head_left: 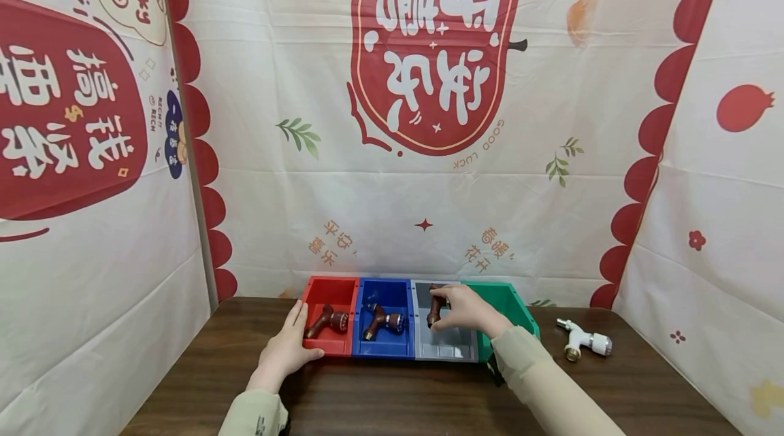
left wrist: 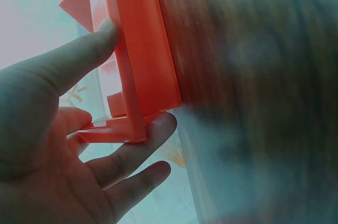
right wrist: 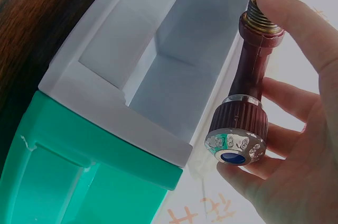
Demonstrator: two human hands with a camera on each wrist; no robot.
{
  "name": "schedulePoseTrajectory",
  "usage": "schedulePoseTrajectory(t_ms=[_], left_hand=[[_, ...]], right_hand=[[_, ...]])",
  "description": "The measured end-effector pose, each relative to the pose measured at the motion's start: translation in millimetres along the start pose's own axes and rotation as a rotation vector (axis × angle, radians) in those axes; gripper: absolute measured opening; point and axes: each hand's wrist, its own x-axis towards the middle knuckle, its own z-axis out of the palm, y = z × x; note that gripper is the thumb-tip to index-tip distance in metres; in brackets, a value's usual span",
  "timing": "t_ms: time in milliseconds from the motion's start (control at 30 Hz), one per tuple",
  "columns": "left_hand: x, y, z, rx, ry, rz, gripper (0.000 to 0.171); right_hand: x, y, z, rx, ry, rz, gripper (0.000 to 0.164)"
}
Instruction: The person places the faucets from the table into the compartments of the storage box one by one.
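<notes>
Apparently placing: right hand (head_left: 465, 308) pinches brown brass-threaded tap (right wrist: 248, 76) above grey plastic bin (head_left: 450, 350) at worktop's (head_left: 361, 398) far edge; lowering seems due. Straight-fingered left hand (head_left: 284, 349) touches red bin (left wrist: 148, 49).

Back cloth (head_left: 422, 194) reads "GOOD LUCK"; left cloth (head_left: 107, 245) reads "Lucky", "RICH".

Left hand (head_left: 285, 350) spread (thumb well apart from fingers (left wrist: 128, 155)); right hand (head_left: 470, 309) gripping, fingers curved, arm (head_left: 548, 378) extended.

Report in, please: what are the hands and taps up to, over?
Right hand grips brown tap at gray bin. Left hand holds red bin. White tap lies on table. Nothing visibly blocking.
</notes>
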Motion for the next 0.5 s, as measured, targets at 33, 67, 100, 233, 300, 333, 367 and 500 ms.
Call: schedulePoseTrajectory(t_ms=[33, 67, 100, 233, 300, 333, 367, 500], left_hand=[[0.0, -0.3, 0.5, 0.001, -0.002, 0.0, 0.103], [-0.1, -0.7, 0.9, 0.001, -0.004, 0.0, 0.102], [-0.3, -0.8, 1.3, 0.0, -0.005, 0.0, 0.102], [-0.8, -0.7, 1.5, -0.004, -0.002, 0.005, 0.102], [-0.7, -0.4, 1.1, -0.005, 0.0, 0.008, 0.102], [-0.6, -0.3, 1.0, -0.005, 0.001, 0.01, 0.102], [-0.5, -0.2, 0.7, -0.003, 0.002, 0.01, 0.102], [-0.3, 0.2, 0.3, 0.0, 0.001, 0.01, 0.101]], right_hand=[[0.0, 0.5, 0.7, 0.0, -0.001, -0.002, 0.077], [0.2, 1.0, 1.2, 0.0, -0.005, -0.005, 0.078], [0.5, 1.5, 1.8, 0.006, -0.006, -0.012, 0.078], [0.7, 1.5, 2.2, 0.023, -0.01, -0.022, 0.078], [0.6, 0.8, 1.9, 0.027, -0.008, -0.02, 0.078], [0.3, 0.2, 1.6, 0.027, -0.008, -0.015, 0.078], [0.2, -0.4, 1.3, 0.029, -0.01, -0.01, 0.078], [0.1, -2.2, 0.4, 0.029, -0.007, 0.004, 0.078]])
